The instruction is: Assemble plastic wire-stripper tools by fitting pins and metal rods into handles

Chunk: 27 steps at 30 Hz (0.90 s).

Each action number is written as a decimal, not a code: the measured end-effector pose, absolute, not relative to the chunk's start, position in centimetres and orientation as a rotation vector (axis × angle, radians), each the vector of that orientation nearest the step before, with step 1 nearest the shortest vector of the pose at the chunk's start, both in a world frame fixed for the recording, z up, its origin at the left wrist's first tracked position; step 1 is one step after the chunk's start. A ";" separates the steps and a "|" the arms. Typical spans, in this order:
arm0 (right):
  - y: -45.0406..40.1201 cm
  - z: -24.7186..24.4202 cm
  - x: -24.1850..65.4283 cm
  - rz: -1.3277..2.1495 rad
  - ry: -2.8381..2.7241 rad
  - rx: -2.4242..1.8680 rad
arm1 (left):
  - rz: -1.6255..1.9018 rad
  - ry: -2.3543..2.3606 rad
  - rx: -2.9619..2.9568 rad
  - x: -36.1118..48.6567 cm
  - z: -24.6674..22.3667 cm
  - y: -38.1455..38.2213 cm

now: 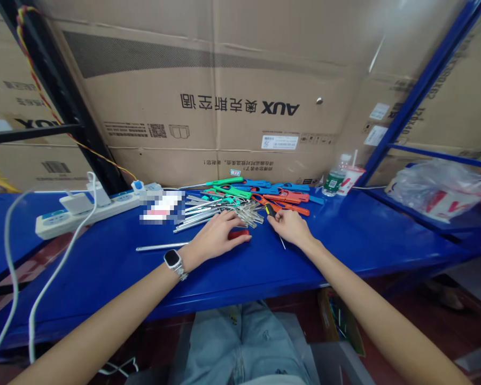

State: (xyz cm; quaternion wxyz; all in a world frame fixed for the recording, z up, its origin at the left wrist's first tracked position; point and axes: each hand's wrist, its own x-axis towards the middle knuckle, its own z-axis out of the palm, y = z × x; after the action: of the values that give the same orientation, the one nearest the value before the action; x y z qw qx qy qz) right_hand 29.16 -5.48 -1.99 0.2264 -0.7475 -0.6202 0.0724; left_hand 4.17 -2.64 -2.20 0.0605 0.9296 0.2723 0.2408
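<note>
1. Right hand (292, 226): closed around a yellow-black screwdriver (270, 210), shaft pointing near.
2. Left hand (218, 234): half open over a red handle (239, 234), seemingly touching it.
3. Beyond, on the blue counter (344, 235): piled green, blue and orange handles (292, 196), metal rods (202, 213) at left.

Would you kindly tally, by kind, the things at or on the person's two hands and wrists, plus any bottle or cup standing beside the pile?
Screwdriver in the right hand: 1
Red piece at the left hand: 1
Watch: 1
Bottle: 1
Cup: 1
Total: 5
</note>
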 end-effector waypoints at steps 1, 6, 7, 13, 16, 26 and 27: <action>-5.5 -2.0 29.1 0.151 -1.744 -2.117 | 0.746 0.832 2.826 3.8 -2.0 -2.7; -5.4 -1.7 28.1 0.033 -1.890 -2.218 | 0.562 0.923 2.904 0.6 -1.7 -2.6; -5.4 -1.7 28.0 0.033 -1.902 -2.217 | 0.530 0.931 2.899 0.1 -1.8 -2.6; -6.2 -1.7 27.9 -0.082 -1.857 -2.070 | 0.472 0.859 2.895 -0.5 -2.8 -2.3; -6.7 -1.1 26.6 -0.153 -2.040 -1.634 | 0.516 0.803 2.936 0.2 -2.4 -2.4; -1.5 1.7 26.1 0.048 -2.444 -1.183 | 0.666 0.856 2.956 1.5 2.5 1.7; -0.5 2.0 26.6 0.031 -2.443 -1.204 | 0.674 0.898 2.962 1.2 2.8 2.7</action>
State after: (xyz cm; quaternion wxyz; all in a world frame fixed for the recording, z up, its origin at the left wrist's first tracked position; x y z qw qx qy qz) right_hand 26.57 -0.50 2.02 0.2075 -0.4324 -0.8774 0.0113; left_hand 1.21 2.72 2.83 -0.0130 0.9350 0.2835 0.2126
